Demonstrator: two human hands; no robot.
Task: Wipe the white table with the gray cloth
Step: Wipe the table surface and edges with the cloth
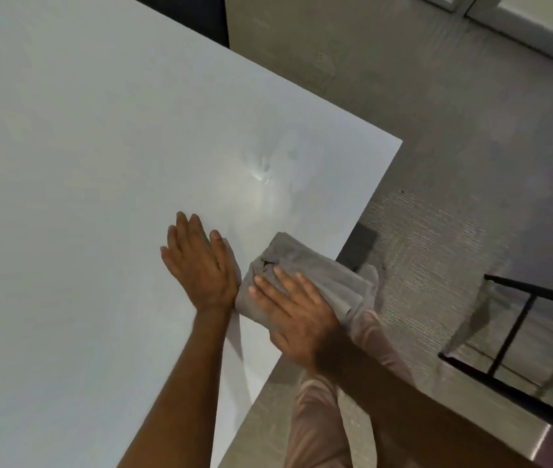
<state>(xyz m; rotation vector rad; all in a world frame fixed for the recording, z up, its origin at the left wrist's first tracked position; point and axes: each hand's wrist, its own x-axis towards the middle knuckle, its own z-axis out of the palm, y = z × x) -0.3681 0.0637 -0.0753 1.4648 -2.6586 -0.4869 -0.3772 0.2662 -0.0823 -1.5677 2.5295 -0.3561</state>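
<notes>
The white table [82,163] fills the left and middle of the head view, its right corner pointing to the upper right. A folded gray cloth [305,265] lies at the table's right edge, one end hanging over it. My right hand [295,312] presses flat on the cloth's near part, fingers spread across it. My left hand [200,265] rests flat on the bare tabletop just left of the cloth, fingers together, touching the cloth's left edge. A smeared mark [263,173] shows on the table beyond the hands.
A black metal chair frame [518,336] stands on the pale carpet at the right. A dark table leg [361,246] shows under the table's edge. My legs in pale trousers [322,417] stand beside the table. A dark panel [183,15] sits past the far edge.
</notes>
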